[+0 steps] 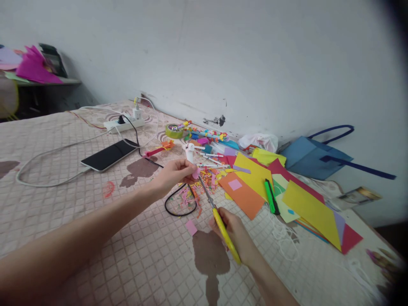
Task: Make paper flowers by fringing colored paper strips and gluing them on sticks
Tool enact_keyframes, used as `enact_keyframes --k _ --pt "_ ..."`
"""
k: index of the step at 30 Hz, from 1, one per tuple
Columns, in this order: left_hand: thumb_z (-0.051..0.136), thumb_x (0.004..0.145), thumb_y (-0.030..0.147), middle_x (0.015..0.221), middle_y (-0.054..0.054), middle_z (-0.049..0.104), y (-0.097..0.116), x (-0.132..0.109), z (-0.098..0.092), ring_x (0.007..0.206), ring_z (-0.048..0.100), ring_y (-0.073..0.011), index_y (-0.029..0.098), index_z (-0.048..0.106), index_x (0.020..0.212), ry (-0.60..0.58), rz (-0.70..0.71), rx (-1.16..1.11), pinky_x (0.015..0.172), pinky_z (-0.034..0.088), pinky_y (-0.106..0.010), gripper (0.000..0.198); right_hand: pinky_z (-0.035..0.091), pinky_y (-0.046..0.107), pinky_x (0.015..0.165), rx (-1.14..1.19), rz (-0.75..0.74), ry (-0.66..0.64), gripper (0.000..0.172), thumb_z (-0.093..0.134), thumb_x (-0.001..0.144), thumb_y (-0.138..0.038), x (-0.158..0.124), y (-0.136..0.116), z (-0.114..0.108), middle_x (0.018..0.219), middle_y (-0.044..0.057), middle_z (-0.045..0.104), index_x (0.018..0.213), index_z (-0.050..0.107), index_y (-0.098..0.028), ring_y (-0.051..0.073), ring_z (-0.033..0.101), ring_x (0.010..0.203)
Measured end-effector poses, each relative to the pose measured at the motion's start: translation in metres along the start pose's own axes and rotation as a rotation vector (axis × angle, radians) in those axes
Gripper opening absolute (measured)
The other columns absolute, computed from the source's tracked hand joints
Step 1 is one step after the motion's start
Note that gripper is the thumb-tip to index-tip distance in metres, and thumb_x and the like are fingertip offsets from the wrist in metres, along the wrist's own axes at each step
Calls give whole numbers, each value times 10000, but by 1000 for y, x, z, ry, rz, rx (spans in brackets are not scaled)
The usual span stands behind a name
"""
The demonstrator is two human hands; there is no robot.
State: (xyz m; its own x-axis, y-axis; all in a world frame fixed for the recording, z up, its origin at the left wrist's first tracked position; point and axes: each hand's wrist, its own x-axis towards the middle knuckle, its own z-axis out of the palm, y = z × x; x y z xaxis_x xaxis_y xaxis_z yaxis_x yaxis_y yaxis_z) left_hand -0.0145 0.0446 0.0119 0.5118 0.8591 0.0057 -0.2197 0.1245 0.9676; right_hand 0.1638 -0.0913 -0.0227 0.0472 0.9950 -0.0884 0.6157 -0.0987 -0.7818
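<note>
My left hand [174,173] reaches forward over the bed and pinches a small pink paper piece [196,173] between its fingertips. My right hand [235,234] is closed round the yellow handles of a pair of scissors [219,219]. The thin blades point up and away, with their tips at the pink piece. A small pink paper square [191,228] lies on the cover just left of my right hand. Colourful paper scraps [194,193] are heaped under my left hand.
Sheets of coloured paper [255,178] with a green marker [269,196] spread to the right. Pens and a tape roll [174,131] lie by the wall. A phone [108,155], power strip [123,124], cables and a blue bag [310,157] are on the quilted cover.
</note>
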Motion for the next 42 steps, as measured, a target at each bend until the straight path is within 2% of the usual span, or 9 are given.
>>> enact_keyframes --k 10,19,25,33,42 --pt "640 747 289 657 -2 626 -3 3 -4 600 583 -77 138 572 684 -19 9 71 636 488 -214 177 352 219 495 -35 7 14 180 553 751 -326 2 -3 -1 602 -23 538 660 473 -193 134 481 552" --pt "636 758 293 669 -5 628 -5 1 -2 608 586 -76 136 570 694 -26 -36 -19 651 492 -218 182 333 211 473 -30 -12 42 229 548 759 -349 3 -2 0 564 -48 447 629 436 -197 113 424 516" --pt "660 749 285 699 -16 650 -8 1 -2 645 616 -93 141 549 713 -58 -52 -104 669 494 -229 186 295 196 394 3 13 34 236 532 787 -362 1 -4 0 518 -78 358 651 421 -205 85 345 420" --pt "670 745 275 727 -36 660 -5 -3 3 641 616 -95 130 552 725 -49 -67 -120 662 487 -238 188 260 178 324 28 -2 68 251 543 780 -373 3 0 2 498 -80 351 640 420 -205 66 329 366" --pt "658 763 275 773 -39 663 -7 -4 6 655 620 -93 118 558 754 -75 -59 -134 677 492 -245 187 259 180 312 61 15 54 258 534 790 -383 3 0 3 454 -93 331 646 409 -210 61 316 326"
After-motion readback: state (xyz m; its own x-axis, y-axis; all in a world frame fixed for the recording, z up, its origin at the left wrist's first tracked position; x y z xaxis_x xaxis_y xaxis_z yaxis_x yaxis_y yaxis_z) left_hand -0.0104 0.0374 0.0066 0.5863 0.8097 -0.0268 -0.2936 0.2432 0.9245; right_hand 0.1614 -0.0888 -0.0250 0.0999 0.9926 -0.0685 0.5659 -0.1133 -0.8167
